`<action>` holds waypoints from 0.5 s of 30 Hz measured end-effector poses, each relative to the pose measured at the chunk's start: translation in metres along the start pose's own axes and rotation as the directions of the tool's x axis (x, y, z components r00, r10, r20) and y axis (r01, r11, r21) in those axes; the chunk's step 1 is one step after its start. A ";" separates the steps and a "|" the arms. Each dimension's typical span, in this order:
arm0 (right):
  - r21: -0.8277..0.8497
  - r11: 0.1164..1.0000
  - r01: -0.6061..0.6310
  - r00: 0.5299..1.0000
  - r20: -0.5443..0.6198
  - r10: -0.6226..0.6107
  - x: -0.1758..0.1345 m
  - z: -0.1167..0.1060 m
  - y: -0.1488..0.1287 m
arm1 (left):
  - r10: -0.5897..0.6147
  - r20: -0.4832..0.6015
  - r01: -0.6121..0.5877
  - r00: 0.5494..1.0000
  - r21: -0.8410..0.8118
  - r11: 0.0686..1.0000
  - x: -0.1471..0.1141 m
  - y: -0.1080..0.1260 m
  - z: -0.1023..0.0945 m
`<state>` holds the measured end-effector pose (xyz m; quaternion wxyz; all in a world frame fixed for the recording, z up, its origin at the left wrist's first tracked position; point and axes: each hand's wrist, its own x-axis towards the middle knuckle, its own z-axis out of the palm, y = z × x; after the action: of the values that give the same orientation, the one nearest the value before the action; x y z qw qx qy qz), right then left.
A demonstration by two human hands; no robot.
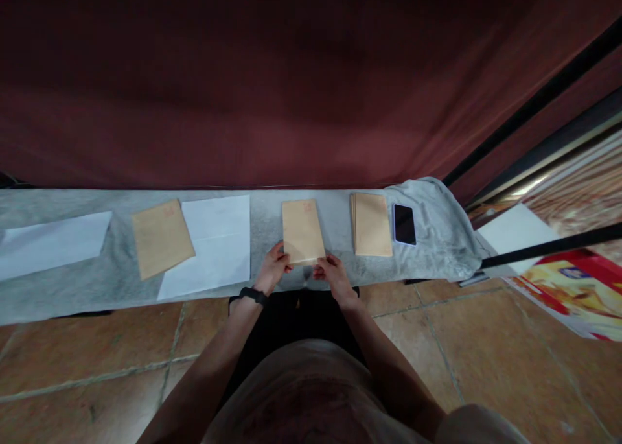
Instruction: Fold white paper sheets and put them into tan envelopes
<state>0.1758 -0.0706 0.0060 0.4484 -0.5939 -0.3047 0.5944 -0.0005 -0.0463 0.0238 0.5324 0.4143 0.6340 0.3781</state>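
A brown paper envelope with a small red print at its far end lies in front of me on the grey cloth. My left hand pinches its near left corner, thumb on top. At the near right corner, my right hand grips the same envelope with curled fingers. The envelope's near edge is slightly raised and catches the light. To the right lies a stack of brown envelopes. Another brown envelope rests on the left, partly over white paper sheets.
A phone with a dark screen lies right of the stack. A long white folded paper is at the far left. The grey cloth covers a narrow table before a dark red curtain. Black bars cross at the right.
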 end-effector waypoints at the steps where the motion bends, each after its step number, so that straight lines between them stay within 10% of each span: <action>1: -0.021 1.000 0.000 1.000 0.004 0.000 0.000 -0.003 0.000 | 0.003 0.002 -0.003 1.000 0.016 1.000 0.001 -0.002 0.000; 6: -0.295 0.945 0.138 0.986 -0.053 -0.160 0.000 -0.018 -0.001 | 0.006 -0.008 -0.005 1.000 0.052 0.999 -0.001 -0.007 -0.003; 10: -0.676 0.645 0.358 0.892 0.042 -0.451 0.001 -0.022 -0.005 | 0.108 -0.018 -0.099 0.994 0.262 0.960 0.000 -0.007 -0.007; 15: -0.789 0.408 0.460 0.830 0.218 -0.514 0.004 -0.022 -0.004 | 0.308 -0.068 -0.207 0.949 0.603 0.770 -0.002 -0.011 -0.011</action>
<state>0.1987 -0.0689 0.0050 0.2843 -0.6334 -0.6882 0.2107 -0.0125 -0.0523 0.0160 0.2671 0.6095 0.6979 0.2648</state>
